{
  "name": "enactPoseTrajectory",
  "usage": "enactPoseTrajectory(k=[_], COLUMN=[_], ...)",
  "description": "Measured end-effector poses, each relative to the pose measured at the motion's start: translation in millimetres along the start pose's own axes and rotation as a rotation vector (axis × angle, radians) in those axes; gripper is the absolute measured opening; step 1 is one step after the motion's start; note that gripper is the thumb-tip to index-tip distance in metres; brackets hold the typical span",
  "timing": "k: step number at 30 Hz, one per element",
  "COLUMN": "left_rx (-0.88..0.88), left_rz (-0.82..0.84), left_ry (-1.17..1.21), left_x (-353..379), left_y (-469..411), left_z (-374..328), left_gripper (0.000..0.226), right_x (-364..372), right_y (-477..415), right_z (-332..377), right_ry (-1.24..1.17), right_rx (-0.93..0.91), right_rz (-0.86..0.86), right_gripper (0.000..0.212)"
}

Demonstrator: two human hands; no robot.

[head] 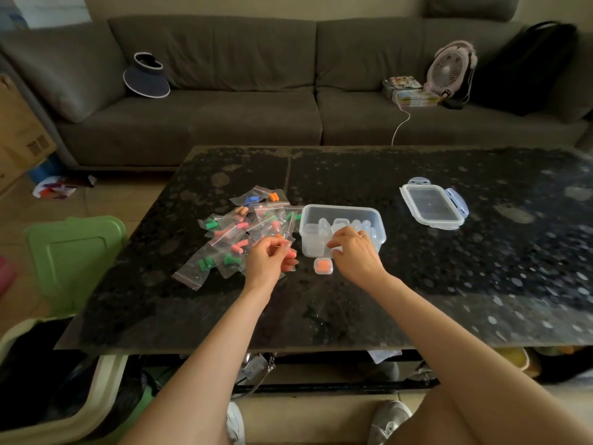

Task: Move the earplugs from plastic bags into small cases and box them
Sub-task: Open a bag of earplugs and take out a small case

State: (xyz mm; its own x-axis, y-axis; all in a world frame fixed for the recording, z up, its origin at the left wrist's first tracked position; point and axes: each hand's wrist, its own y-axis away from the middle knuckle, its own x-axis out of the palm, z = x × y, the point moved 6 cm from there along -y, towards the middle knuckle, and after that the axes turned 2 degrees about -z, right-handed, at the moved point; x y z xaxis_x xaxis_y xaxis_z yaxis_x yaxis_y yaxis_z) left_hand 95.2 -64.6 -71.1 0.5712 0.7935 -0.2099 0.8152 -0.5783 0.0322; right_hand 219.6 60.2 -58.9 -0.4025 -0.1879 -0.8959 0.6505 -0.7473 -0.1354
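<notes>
Earplugs (238, 246), green, pink, orange and blue, sit sealed in small plastic bags (192, 273) heaped on the dark table (321, 316), left of a clear box (379, 220). The heap touches the box's left wall and fans out toward the table's left edge, with a strip of bare top between. Left hand (266, 263) is at the heap's near right corner, fingers curled and pinching one clear bag (285, 249) with pinkish plugs inside, lifted just off the pile. Right hand (356, 256) is bent over the box's near rim, fingertips among the small cases (340, 223) stacked inside; cannot tell whether they grip one. One filled case (322, 265), orange plugs inside, lies on the table between the two hands, just beside the box's near wall. The box lid (431, 207) lies flat well apart to the right. A wide band of bare tabletop runs from the hands to the near edge, and more lies beyond the lid on the right. A grey sofa (224, 117) stands past the far edge; a green bin lid (73, 248) sits off the left edge.
</notes>
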Motion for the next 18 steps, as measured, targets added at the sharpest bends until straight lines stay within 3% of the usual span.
enactPoseTrajectory(k=[7, 12, 18], left_rx=[-0.008, -0.021, -0.037], left_rz=[0.004, 0.061, 0.127], left_ry=[0.026, 0.011, -0.009], left_x=[-3.5, 0.4, 5.1], left_y=[2.3, 0.7, 1.6], left_z=[0.7, 3.7, 5.2], left_gripper=[0.014, 0.012, 0.009], right_x=[-18.4, 9.5, 21.8], right_y=[-26.8, -68.0, -79.2], right_z=[-3.2, -17.6, -18.9], right_ry=[-0.104, 0.143, 0.216], right_rx=[0.096, 0.179, 0.200], right_rz=[-0.182, 0.154, 0.181], right_gripper=[0.027, 0.032, 0.029])
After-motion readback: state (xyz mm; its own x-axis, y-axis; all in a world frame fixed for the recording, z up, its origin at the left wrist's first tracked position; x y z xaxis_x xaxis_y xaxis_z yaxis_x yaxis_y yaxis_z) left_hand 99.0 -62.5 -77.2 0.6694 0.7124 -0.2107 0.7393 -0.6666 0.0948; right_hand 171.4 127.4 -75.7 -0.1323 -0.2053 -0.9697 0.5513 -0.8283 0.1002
